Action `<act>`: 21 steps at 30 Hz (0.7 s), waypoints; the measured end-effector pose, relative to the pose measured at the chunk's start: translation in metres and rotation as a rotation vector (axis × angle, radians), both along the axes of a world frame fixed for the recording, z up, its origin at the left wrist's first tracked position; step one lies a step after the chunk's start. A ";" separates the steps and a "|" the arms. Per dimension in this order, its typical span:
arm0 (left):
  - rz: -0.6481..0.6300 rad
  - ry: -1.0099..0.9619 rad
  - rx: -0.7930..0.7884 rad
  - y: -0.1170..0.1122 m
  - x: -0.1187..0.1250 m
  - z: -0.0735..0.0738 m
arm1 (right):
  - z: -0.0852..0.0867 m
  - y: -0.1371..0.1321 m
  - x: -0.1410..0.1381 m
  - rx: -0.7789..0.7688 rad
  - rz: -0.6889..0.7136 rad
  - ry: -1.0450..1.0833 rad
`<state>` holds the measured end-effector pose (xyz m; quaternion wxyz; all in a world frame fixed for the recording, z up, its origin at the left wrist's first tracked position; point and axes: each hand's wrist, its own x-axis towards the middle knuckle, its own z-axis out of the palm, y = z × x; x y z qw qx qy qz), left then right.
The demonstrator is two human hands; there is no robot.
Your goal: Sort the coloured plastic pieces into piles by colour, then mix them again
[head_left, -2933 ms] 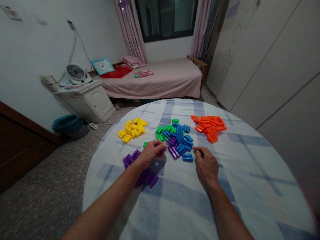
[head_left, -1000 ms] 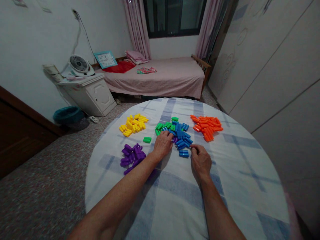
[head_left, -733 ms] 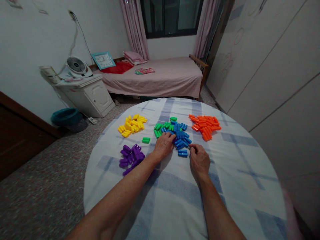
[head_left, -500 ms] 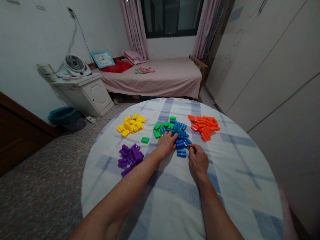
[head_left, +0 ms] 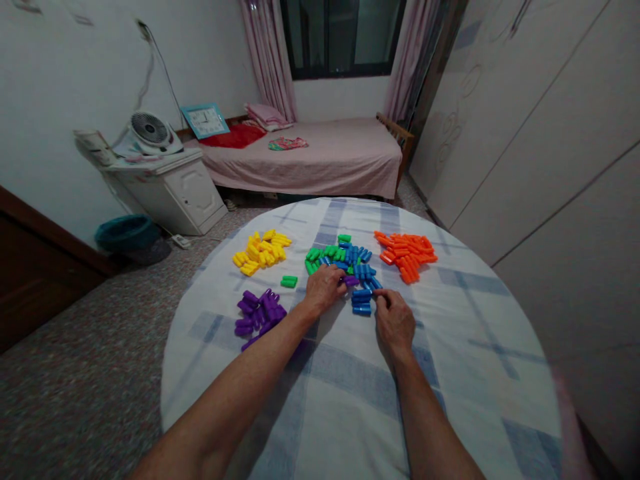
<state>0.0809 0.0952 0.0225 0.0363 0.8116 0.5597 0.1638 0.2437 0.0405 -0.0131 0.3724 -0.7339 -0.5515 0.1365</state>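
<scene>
My left hand [head_left: 325, 289] lies at the near edge of the mixed green and blue pile, its fingers closed on a small purple plastic piece [head_left: 351, 281]. My right hand [head_left: 395, 319] pinches the right end of a blue plastic piece [head_left: 362, 293] with thumb and forefinger. Just below that, another blue piece [head_left: 361, 311] lies on the cloth. Green pieces [head_left: 314, 255] and more blue pieces [head_left: 356, 253] lie beyond my left hand, partly mixed. A heap of purple pieces [head_left: 260, 310] sits left of my left forearm, which covers part of it.
Yellow pieces [head_left: 261, 252] are heaped at the far left of the round table [head_left: 480, 347], orange pieces [head_left: 407, 253] at the far right. A single green piece [head_left: 289, 281] lies apart. Beyond stand a bed [head_left: 340, 153] and a white cabinet [head_left: 175, 193].
My left hand has drawn slightly left, its fingers now closer together, and a purple piece shows at its fingertips. The blue piece by my right hand has come a little apart from the others.
</scene>
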 end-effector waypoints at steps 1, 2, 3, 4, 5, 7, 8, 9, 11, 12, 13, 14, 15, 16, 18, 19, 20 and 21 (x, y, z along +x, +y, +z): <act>0.009 -0.041 0.006 -0.002 -0.003 0.003 | 0.000 0.000 0.000 -0.006 -0.001 0.000; 0.013 -0.085 0.024 -0.006 -0.008 0.007 | 0.001 0.000 0.000 -0.011 -0.002 0.001; 0.014 -0.134 0.055 -0.011 -0.014 0.012 | 0.001 0.000 0.000 -0.013 -0.001 0.004; 0.012 -0.185 0.099 -0.018 -0.023 0.018 | 0.001 0.000 0.000 -0.012 0.002 0.006; 0.014 -0.240 0.156 -0.026 -0.034 0.023 | 0.001 0.000 0.000 -0.010 0.004 0.007; 0.047 -0.345 0.284 -0.048 -0.060 0.032 | 0.001 0.000 0.001 -0.011 -0.002 0.003; 0.096 -0.395 0.352 -0.061 -0.075 0.035 | 0.001 0.000 0.001 -0.015 -0.007 -0.001; 0.159 -0.434 0.409 -0.074 -0.089 0.036 | 0.001 0.000 0.001 -0.021 -0.013 -0.004; 0.300 -0.483 0.474 -0.101 -0.113 0.031 | 0.002 0.000 0.001 -0.029 -0.018 -0.010; 0.364 -0.500 0.484 -0.113 -0.123 0.026 | 0.003 0.000 0.001 -0.030 -0.017 -0.012; 0.421 -0.518 0.481 -0.123 -0.130 0.019 | 0.003 0.000 0.001 -0.031 -0.015 -0.014; 0.471 -0.537 0.468 -0.131 -0.135 0.011 | 0.004 0.000 0.001 -0.032 -0.012 -0.016; 0.515 -0.556 0.450 -0.137 -0.138 0.003 | 0.005 0.000 0.001 -0.034 -0.009 -0.018; 0.551 -0.578 0.423 -0.140 -0.138 -0.004 | 0.005 0.000 0.001 -0.037 -0.007 -0.020; 0.600 -0.651 0.345 -0.143 -0.135 -0.016 | 0.006 0.000 0.001 -0.042 -0.007 -0.025; 0.611 -0.705 0.295 -0.143 -0.132 -0.019 | 0.006 0.000 0.001 -0.045 -0.009 -0.026; 0.615 -0.764 0.245 -0.142 -0.128 -0.022 | 0.006 0.000 0.001 -0.047 -0.013 -0.026; 0.609 -0.817 0.200 -0.142 -0.125 -0.023 | 0.006 0.000 0.001 -0.049 -0.016 -0.026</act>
